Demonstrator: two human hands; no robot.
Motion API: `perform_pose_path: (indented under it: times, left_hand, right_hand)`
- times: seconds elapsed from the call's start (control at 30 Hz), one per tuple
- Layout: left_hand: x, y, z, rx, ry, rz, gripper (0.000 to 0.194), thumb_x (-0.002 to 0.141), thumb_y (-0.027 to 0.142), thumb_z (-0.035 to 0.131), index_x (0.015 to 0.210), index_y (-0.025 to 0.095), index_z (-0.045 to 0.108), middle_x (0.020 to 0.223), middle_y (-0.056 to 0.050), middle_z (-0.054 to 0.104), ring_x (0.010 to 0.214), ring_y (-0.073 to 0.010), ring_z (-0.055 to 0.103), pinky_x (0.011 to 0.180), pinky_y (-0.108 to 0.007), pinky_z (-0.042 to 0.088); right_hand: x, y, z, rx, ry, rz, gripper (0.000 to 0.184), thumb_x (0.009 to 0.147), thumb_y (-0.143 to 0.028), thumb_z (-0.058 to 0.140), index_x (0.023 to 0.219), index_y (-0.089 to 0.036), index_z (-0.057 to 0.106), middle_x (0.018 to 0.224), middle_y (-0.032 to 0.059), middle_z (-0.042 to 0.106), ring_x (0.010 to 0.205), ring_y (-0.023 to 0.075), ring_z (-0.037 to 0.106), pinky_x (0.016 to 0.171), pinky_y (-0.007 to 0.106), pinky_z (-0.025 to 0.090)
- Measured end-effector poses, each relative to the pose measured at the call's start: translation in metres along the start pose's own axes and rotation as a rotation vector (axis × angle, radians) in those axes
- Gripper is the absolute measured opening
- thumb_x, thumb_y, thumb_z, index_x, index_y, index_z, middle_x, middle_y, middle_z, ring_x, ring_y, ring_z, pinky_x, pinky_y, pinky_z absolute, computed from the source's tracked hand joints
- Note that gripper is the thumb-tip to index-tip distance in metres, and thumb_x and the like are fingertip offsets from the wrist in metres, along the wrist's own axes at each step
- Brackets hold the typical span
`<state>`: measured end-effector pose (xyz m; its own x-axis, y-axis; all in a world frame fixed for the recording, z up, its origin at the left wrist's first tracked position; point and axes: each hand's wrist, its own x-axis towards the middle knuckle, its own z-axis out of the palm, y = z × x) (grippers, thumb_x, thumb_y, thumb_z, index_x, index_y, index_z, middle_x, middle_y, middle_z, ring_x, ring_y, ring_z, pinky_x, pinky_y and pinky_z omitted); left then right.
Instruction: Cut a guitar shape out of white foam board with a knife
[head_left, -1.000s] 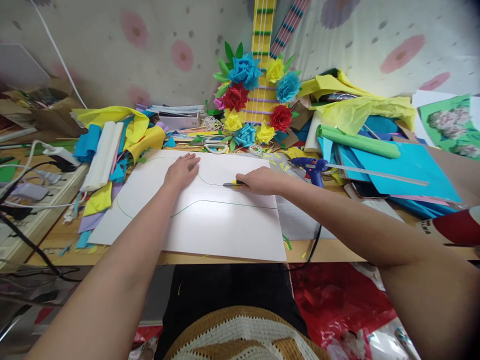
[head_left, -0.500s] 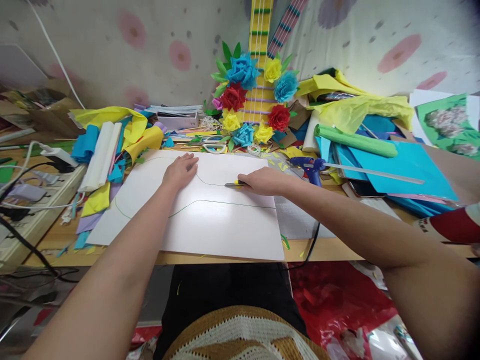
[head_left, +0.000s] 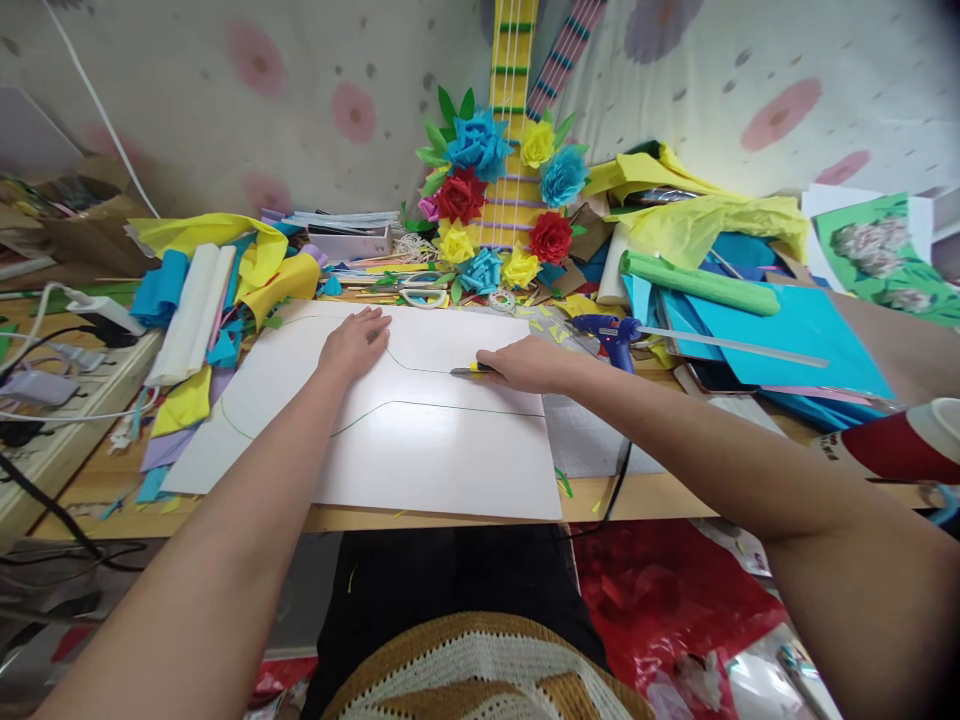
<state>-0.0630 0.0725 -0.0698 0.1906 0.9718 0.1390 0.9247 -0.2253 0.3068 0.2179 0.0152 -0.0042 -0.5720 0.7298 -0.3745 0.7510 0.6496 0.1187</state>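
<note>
A white board (head_left: 442,465) lies flat on the table in front of me, with a thin green outline drawn on it. My left hand (head_left: 352,345) is laid on the board's upper part, fingers stretched out over the drawn line. In my right hand (head_left: 529,362) is a yellow-and-black utility knife (head_left: 466,371). Its blade points left and meets the board along the upper green line. Most of the knife's handle is hidden inside my closed fingers.
Behind the board stands a yellow paper guitar (head_left: 510,210) with paper flowers. A blue glue gun (head_left: 616,338) lies to the right, near blue sheets (head_left: 810,335) and a red-and-white paper cup (head_left: 904,440). Crepe paper rolls (head_left: 193,315) and a power strip (head_left: 82,400) are left.
The view has shifted slightly to the right. Relative to the board, the knife has slid a little rightward along the upper line; my left hand keeps its place.
</note>
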Motion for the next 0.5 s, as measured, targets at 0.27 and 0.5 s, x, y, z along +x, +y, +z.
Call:
perform_pose_path:
  times: [0.27, 0.5]
  left_hand:
    - [-0.0007, 0.0020, -0.0015, -0.010, 0.003, -0.001, 0.041, 0.087, 0.034, 0.037, 0.124, 0.028, 0.055, 0.140, 0.006, 0.044, 0.133, -0.0123, 0.033, 0.114, -0.028, 0.018]
    - [-0.0011, 0.0018, -0.0023, -0.007, 0.003, 0.001, 0.041, 0.087, 0.035, 0.037, 0.123, 0.028, 0.056, 0.139, 0.005, 0.045, 0.133, -0.0124, 0.033, 0.113, -0.028, 0.018]
  right_hand:
    - [-0.0011, 0.0021, 0.0023, 0.001, -0.003, 0.011, 0.037, 0.093, -0.043, 0.025, 0.112, -0.020, 0.048, 0.095, 0.0115, 0.067, 0.077, 0.0214, 0.061, 0.062, 0.028, 0.030]
    - [-0.0027, 0.0043, 0.0046, -0.002, 0.012, 0.013, 0.039, 0.093, -0.044, 0.025, 0.113, -0.020, 0.048, 0.092, 0.0106, 0.067, 0.073, 0.0210, 0.061, 0.062, 0.028, 0.030]
